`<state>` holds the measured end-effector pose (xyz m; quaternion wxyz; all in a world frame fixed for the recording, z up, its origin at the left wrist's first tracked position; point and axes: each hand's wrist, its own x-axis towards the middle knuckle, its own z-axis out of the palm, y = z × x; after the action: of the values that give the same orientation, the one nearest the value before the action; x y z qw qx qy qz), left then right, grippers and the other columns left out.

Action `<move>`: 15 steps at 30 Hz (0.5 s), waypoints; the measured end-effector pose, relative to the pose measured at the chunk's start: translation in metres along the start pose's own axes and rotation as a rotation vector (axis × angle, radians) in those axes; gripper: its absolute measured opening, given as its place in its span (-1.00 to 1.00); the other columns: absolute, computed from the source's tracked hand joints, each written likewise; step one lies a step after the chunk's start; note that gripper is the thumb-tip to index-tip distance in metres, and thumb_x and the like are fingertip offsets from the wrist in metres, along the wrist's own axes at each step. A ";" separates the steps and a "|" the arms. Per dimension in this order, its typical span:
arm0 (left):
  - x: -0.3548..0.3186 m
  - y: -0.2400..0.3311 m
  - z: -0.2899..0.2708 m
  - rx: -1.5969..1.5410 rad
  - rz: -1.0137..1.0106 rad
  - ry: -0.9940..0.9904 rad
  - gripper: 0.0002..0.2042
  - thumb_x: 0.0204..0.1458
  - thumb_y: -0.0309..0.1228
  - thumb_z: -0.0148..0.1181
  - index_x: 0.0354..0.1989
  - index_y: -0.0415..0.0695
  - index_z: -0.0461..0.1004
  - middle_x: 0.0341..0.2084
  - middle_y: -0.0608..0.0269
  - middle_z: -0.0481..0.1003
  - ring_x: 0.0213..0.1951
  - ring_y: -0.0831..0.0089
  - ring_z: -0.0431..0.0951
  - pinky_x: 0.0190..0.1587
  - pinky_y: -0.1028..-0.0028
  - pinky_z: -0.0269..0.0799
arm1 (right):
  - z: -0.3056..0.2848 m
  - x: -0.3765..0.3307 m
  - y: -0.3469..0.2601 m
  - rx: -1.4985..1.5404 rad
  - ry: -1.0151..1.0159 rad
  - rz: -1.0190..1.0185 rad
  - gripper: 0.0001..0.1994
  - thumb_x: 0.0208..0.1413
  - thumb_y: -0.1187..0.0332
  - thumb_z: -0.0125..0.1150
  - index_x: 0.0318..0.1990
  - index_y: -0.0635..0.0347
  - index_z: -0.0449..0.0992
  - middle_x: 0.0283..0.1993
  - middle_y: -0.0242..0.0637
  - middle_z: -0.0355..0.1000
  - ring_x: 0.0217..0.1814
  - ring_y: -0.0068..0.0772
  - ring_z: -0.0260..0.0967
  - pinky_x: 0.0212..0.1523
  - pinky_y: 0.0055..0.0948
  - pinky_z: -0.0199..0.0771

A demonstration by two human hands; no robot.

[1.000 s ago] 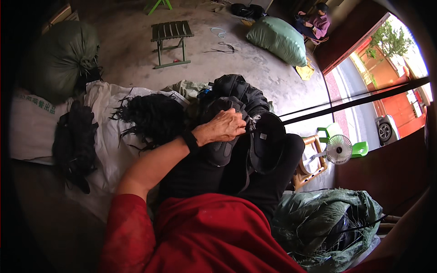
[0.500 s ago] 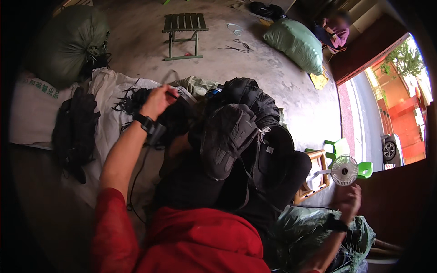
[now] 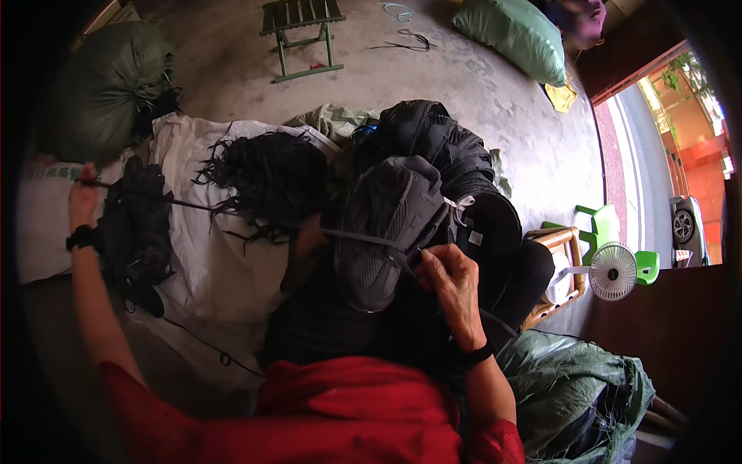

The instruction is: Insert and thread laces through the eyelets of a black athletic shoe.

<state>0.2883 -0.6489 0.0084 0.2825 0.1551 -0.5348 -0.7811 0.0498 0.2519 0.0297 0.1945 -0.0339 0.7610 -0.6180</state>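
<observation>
A black mesh shoe lies on my lap, toe toward me. My right hand is closed at the shoe's right side, thumb and finger pinched on a dark shoelace. Far out to the left, my left hand is raised and somewhat blurred, closed on the same kind of lace. A dark shoelace is drawn out from it toward the right, across the shoe. Beyond the shoe, more black shoes are stacked together. A heap of loose black laces rests on a white woven sheet.
Black shoes lie at left, near a big green sack. A folding stool and a pale green sack stand farther off. At right are a small fan, a wooden stool and a torn green bag.
My left hand has swung from the lace heap out to the far left, stretching a lace. My right hand has come in from beside the fan to the shoe.
</observation>
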 end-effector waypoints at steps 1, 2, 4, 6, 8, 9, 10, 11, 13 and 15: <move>-0.028 0.043 -0.035 0.055 0.050 0.103 -0.71 0.27 -0.50 -0.06 0.07 -0.44 0.36 -0.05 0.04 0.49 -0.04 0.30 0.52 0.16 0.45 0.42 | 0.004 0.001 0.003 0.004 -0.045 -0.021 -0.83 0.24 0.37 0.18 -0.26 0.34 0.51 -0.50 -0.31 0.50 -0.50 -0.59 0.43 -0.46 -0.58 0.42; -0.025 0.042 -0.035 0.039 0.042 0.089 -0.71 0.27 -0.50 -0.06 0.07 -0.44 0.36 -0.05 0.04 0.49 -0.04 0.30 0.52 0.16 0.45 0.42 | 0.003 0.001 0.002 -0.006 -0.025 -0.022 -0.83 0.24 0.37 0.18 -0.26 0.34 0.51 -0.50 -0.31 0.50 -0.50 -0.59 0.43 -0.46 -0.58 0.42; -0.045 0.034 -0.042 -0.063 0.064 0.459 -0.69 0.33 -0.50 -0.20 0.13 -0.44 0.31 -0.06 0.04 0.47 -0.02 0.34 0.50 0.18 0.47 0.39 | 0.007 0.002 0.003 -0.065 -0.016 -0.031 -0.83 0.25 0.38 0.16 -0.28 0.35 0.50 -0.51 -0.28 0.51 -0.51 -0.57 0.45 -0.47 -0.56 0.43; -0.073 -0.003 -0.045 -0.074 0.090 0.548 -0.67 0.36 -0.47 -0.24 0.15 -0.44 0.28 -0.09 0.06 0.47 -0.09 0.39 0.49 0.05 0.52 0.42 | 0.012 0.000 0.005 -0.165 -0.006 -0.038 -0.82 0.25 0.38 0.16 -0.29 0.35 0.49 -0.50 -0.27 0.51 -0.51 -0.55 0.46 -0.47 -0.55 0.44; -0.088 0.015 -0.038 -0.035 0.159 0.625 -0.65 0.38 -0.44 -0.28 0.18 -0.44 0.26 -0.12 0.07 0.46 -0.15 0.45 0.48 -0.07 0.57 0.45 | 0.010 0.000 0.003 -0.202 -0.015 -0.060 -0.82 0.24 0.38 0.15 -0.30 0.35 0.49 -0.50 -0.26 0.52 -0.51 -0.54 0.48 -0.47 -0.53 0.45; -0.096 0.032 -0.037 -0.013 0.168 0.651 -0.65 0.38 -0.41 -0.25 0.16 -0.42 0.30 -0.20 0.14 0.45 -0.25 0.51 0.40 -0.20 0.59 0.36 | 0.010 0.001 0.002 -0.199 -0.022 -0.045 -0.82 0.23 0.38 0.16 -0.29 0.36 0.49 -0.49 -0.24 0.53 -0.49 -0.51 0.50 -0.46 -0.51 0.46; -0.103 0.048 -0.036 0.010 0.178 0.678 -0.65 0.37 -0.39 -0.22 0.13 -0.40 0.34 -0.28 0.21 0.43 -0.35 0.57 0.33 -0.34 0.61 0.26 | 0.010 0.002 0.001 -0.195 -0.030 -0.029 -0.82 0.22 0.38 0.17 -0.28 0.37 0.49 -0.48 -0.21 0.54 -0.48 -0.48 0.52 -0.45 -0.49 0.47; -0.112 0.065 -0.034 0.035 0.190 0.706 -0.65 0.37 -0.36 -0.19 0.11 -0.37 0.38 -0.36 0.28 0.42 -0.44 0.63 0.25 -0.47 0.63 0.17 | 0.010 0.002 0.001 -0.182 -0.042 -0.038 -0.82 0.22 0.38 0.17 -0.28 0.37 0.49 -0.48 -0.21 0.54 -0.48 -0.48 0.52 -0.45 -0.49 0.47; -0.128 0.088 -0.022 0.499 0.078 0.552 -0.68 0.32 -0.26 -0.06 0.04 -0.22 0.47 -0.37 0.36 0.45 -0.51 0.68 0.22 -0.52 0.66 0.13 | 0.016 0.003 0.000 -0.333 -0.017 -0.152 -0.84 0.19 0.38 0.18 -0.31 0.33 0.47 -0.49 -0.15 0.52 -0.50 -0.28 0.55 -0.47 -0.37 0.48; -0.107 -0.071 0.088 0.685 0.037 0.212 -0.69 0.29 -0.17 -0.01 -0.03 -0.12 0.50 -0.42 0.43 0.48 -0.59 0.71 0.17 -0.56 0.66 0.07 | 0.022 0.002 -0.004 -0.702 0.111 -0.303 -0.86 0.17 0.39 0.18 -0.33 0.30 0.45 -0.49 -0.11 0.50 -0.49 -0.17 0.53 -0.47 -0.29 0.48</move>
<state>0.3056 -0.4991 -0.0305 0.2821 0.3112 -0.7361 -0.5307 0.0547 0.2295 0.0295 0.0361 -0.1767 0.9220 -0.3426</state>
